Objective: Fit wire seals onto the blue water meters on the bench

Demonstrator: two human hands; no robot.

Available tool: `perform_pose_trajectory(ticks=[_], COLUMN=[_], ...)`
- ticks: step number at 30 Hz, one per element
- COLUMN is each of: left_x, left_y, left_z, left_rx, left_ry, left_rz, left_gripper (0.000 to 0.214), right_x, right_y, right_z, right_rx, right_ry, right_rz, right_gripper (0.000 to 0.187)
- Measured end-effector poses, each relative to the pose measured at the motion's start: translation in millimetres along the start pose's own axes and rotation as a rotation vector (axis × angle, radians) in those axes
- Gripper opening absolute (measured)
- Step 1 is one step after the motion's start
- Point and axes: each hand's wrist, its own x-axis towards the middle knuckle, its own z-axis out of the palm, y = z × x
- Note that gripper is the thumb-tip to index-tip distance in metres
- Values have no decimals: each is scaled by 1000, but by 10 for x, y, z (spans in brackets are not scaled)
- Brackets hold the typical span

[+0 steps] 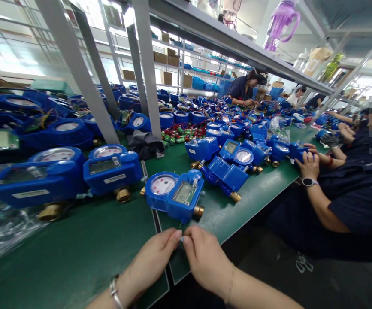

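On the near side of the meter [174, 193], the left hand [156, 253] and right hand [208, 257] pinch a small part [182, 239], presumably too tiny for a fuller grip.

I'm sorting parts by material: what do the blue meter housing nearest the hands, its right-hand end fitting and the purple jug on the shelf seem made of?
Meter housing: probably glossy moulded plastic, from its even blue and bright highlights.
End fitting: likely brass, from its yellow metallic shine.
Purple jug: glossy, tinted plastic or perhaps glass; light shows through.
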Motion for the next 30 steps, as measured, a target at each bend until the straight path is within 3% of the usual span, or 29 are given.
perform_pose_trajectory(ticks=[5, 11, 13, 17, 20, 27, 30], left_x=[45, 45, 52, 77, 86, 85, 90], left_y=[-16, -41, -37, -22, -22, -54, -69], left_z=[-17, -20, -58, -114, -84, 26, -11], left_rx=[-37, 58, 49, -24, -49, -48, -33], left_ry=[-17, 31, 23, -24, -21, 123, 98], left_rz=[-9, 18, 21, 20, 19, 3, 9], left_gripper=[48, 38, 40, 47, 49, 37, 37], right_x=[-23, 102, 68, -16, 30, 267, 232], right_y=[74, -3, -45, -10, 65, -50, -126], right_z=[9, 49, 40, 9, -6, 72, 46], right_rx=[-73, 166, 158, -42, 33, 496, 601], right_ry=[-44, -134, -104, -4, -71, -305, -300], right_rz=[-96, 85, 105, 12, -18, 294, 406], right_gripper=[23, 31, 26, 24, 17, 17, 20])
